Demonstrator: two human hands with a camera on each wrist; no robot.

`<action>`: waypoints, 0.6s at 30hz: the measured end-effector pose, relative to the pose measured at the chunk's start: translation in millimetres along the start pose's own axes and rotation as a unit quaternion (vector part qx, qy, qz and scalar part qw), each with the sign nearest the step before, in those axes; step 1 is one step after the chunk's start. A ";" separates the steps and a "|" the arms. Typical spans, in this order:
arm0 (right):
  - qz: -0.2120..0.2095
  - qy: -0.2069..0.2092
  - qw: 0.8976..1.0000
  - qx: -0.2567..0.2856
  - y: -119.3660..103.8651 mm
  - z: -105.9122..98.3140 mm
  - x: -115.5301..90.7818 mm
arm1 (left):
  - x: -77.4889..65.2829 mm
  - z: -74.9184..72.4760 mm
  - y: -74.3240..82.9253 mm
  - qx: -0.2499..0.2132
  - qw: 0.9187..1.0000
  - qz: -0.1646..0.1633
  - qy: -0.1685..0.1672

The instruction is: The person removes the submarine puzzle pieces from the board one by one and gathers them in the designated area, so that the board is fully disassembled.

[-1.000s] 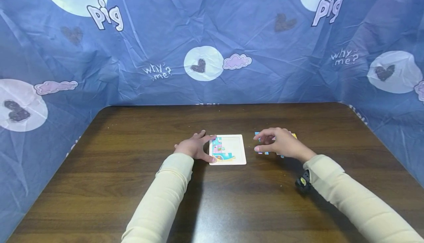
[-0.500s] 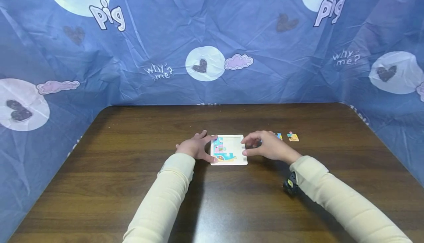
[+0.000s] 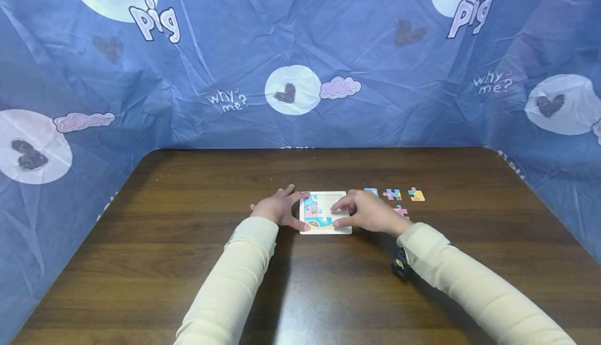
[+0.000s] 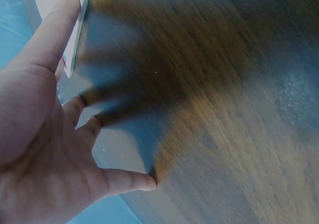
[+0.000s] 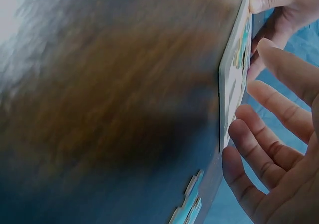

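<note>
A white square puzzle board [image 3: 327, 201] lies mid-table, with joined pieces [image 3: 312, 210] showing a blue and pink picture along its left side and bottom. My left hand [image 3: 276, 209] rests at the board's left edge, thumb and forefinger spread onto the frame; the left wrist view shows the thumb [image 4: 55, 27] straight across it. Over the right half of the board reaches my right hand [image 3: 373, 212], thumb and forefinger apart. In the right wrist view nothing shows between the thumb [image 5: 286, 67] and fingers, which lie beside the board's edge [image 5: 227, 77].
Several loose puzzle pieces lie to the right of the board, among them a yellow one [image 3: 417, 194], a blue and pink one [image 3: 392, 194] and a pink one [image 3: 401, 211], partly behind the right hand. A blue printed cloth [image 3: 235, 47] encloses the brown table [image 3: 211, 188].
My right hand has moved left from the loose pieces to over the board, uncovering those pieces. The left hand stays at the board's left edge.
</note>
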State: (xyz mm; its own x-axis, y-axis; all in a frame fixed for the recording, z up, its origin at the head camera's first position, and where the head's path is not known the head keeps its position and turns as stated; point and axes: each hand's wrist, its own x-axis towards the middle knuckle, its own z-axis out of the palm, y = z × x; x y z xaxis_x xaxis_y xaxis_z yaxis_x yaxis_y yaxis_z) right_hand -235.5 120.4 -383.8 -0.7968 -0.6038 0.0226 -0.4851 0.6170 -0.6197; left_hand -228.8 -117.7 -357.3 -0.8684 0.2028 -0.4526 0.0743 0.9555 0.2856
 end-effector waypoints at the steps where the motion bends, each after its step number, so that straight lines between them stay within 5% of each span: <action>1: 0.000 -0.001 1.000 -0.001 -0.8 0.5 0.8 | 0.0 -0.1 0.2 0.000 1.000 0.000 0.000; 18: -0.001 -0.019 0.992 -0.126 -17.5 10.8 11.1 | -1.6 0.2 0.0 0.005 1.000 0.002 0.003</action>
State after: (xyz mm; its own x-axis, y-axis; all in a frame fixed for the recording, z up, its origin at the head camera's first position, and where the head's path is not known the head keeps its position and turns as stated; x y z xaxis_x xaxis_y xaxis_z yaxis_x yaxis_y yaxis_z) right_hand -231.9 97.5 -381.2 -0.7842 -0.6205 -0.0094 -0.5646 0.7196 -0.4042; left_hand -227.3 -117.9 -356.7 -0.8713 0.2057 -0.4456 0.0827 0.9565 0.2799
